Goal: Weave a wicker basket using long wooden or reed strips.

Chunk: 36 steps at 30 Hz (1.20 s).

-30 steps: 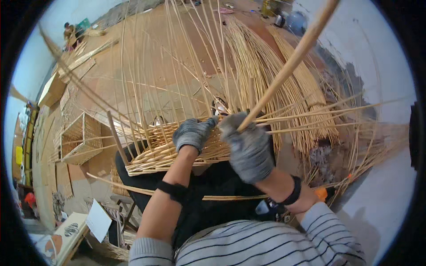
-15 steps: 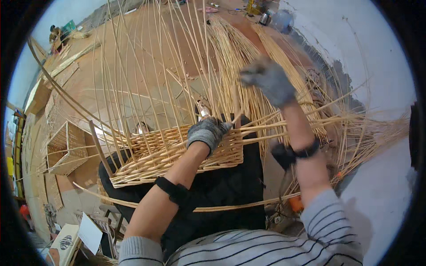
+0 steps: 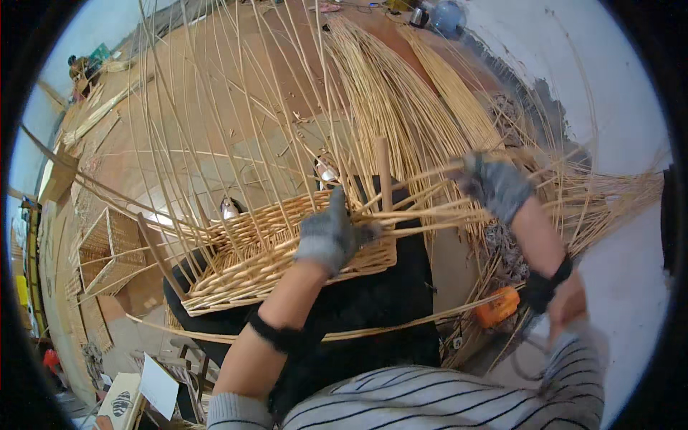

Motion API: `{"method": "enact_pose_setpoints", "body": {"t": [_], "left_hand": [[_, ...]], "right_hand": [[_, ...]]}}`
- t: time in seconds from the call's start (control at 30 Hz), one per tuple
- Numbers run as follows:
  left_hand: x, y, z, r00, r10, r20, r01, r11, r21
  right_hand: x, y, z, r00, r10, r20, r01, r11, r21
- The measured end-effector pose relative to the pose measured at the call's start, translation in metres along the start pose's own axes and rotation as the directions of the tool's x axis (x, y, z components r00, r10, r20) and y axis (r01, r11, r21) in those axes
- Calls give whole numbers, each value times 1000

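A half-woven rectangular wicker basket (image 3: 272, 251) lies on a black work board (image 3: 373, 315) on my lap, with many long willow stakes rising from its rim. My left hand (image 3: 331, 233), in a grey glove, presses on the basket's near right corner where several rods cross. My right hand (image 3: 494, 185), also gloved, reaches out to the right and grips a bunch of thin willow rods (image 3: 430, 211) that run sideways toward the basket. A thicker upright stick (image 3: 383, 172) stands at the corner between both hands.
A large bundle of loose willow rods (image 3: 401, 93) lies on the brown floor ahead. An orange-handled tool (image 3: 498, 307) rests by my right forearm. Finished wicker frames (image 3: 100, 251) stand at the left, with papers (image 3: 158, 387) below. A pale wall is at the right.
A second ago both hands were together at the basket's corner with a thick stick. My right hand then swung out to the right and has come down onto the sideways rods; my left stays at the corner.
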State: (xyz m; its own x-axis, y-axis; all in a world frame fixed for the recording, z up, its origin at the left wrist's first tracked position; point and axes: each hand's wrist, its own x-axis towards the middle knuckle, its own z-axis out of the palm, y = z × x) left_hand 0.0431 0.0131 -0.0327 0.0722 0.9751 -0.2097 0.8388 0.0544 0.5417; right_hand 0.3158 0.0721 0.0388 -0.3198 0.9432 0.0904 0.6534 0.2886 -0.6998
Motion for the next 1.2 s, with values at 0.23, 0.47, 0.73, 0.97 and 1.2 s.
{"method": "enact_pose_setpoints", "body": {"t": [0.23, 0.47, 0.73, 0.97, 1.2], "left_hand": [[-34, -2, 30, 976, 216, 3, -180, 807, 562], [-34, -4, 33, 880, 431, -199, -287, 817, 499], [-11, -19, 77, 779, 604, -171, -363, 656, 661], [13, 39, 13, 999, -10, -50, 8, 999, -37], [85, 29, 18, 995, -80, 63, 72, 990, 120]], "right_hand": [[3, 129, 104, 925, 366, -100, -358, 930, 84], [31, 112, 78, 773, 586, 245, -323, 31, 946], [14, 108, 99, 548, 798, 250, -357, -47, 933], [25, 136, 99, 608, 736, 297, -342, -95, 935], [-43, 12, 68, 792, 595, -138, -120, 372, 920]]}}
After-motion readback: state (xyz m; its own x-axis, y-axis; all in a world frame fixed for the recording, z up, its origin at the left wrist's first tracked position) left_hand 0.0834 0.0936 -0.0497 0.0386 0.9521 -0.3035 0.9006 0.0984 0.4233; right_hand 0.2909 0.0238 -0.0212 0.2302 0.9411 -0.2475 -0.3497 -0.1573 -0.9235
